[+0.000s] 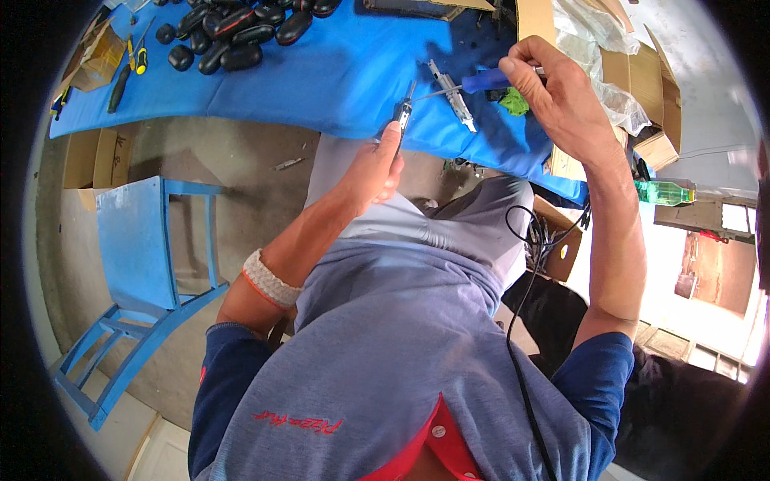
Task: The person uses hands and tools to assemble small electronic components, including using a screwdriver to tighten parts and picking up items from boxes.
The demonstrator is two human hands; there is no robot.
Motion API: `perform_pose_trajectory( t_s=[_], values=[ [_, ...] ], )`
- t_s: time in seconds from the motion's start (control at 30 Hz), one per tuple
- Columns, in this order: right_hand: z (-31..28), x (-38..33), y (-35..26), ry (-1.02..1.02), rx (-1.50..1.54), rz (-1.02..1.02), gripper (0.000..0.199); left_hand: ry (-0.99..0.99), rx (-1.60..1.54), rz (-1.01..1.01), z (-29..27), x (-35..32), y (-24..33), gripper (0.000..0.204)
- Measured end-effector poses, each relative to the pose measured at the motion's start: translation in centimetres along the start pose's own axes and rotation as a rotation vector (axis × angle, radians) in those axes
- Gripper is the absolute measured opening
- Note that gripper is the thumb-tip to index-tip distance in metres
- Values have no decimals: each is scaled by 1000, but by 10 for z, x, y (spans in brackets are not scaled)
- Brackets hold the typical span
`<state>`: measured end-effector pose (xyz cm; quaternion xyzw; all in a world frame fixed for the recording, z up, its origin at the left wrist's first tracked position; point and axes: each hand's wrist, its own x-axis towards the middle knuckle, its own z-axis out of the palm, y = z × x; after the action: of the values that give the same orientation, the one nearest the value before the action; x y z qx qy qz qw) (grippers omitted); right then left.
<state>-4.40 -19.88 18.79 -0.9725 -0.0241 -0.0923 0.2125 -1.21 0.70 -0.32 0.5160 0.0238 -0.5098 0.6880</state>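
Observation:
My left hand [374, 170] is closed round a slim, dark and silver part [403, 115] with a thin metal end, held at the near edge of the blue-covered table. In my right hand [568, 100] is a screwdriver [486, 80] with a blue handle, gripped between thumb and fingers. Its shaft points left and the tip meets or nearly meets the part; exact contact is too small to tell. Beneath the shaft lies a narrow silver-grey strip [454, 98] on the cloth. A bright green scrap [514, 102] sits under my right hand.
Several black rounded cases [241, 58] are heaped at the far left, near a yellow-and-black screwdriver [142, 62] and a dark-handled tool [119, 88]. Cardboard boxes [642, 88] with clear plastic stand right. A blue chair [132, 248] is at left. A black cable [523, 313] crosses my lap.

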Motion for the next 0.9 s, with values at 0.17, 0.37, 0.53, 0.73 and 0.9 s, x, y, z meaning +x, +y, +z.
perform_pose_trajectory(
  t_s=[0.17, 0.37, 0.53, 0.73, 0.9],
  values=[
    [2, 0, -6, -18, 92, -26, 39, -28, 1, 0, -4, 1, -1, 59],
    [-10, 6, -13, -93, -344, 230, 56, -11, 19, 6, -2, -3, 1, 58],
    [-5, 5, 6, -32, -117, 110, 47, -28, 2, 21, -3, 2, -3, 57],
    [1, 2, 1, 22, 79, -11, 35, -11, -4, 5, -4, 4, -4, 57],
    [3, -2, -5, 32, 66, 87, 33, -24, -15, 14, -2, 1, 0, 57]
  ],
)
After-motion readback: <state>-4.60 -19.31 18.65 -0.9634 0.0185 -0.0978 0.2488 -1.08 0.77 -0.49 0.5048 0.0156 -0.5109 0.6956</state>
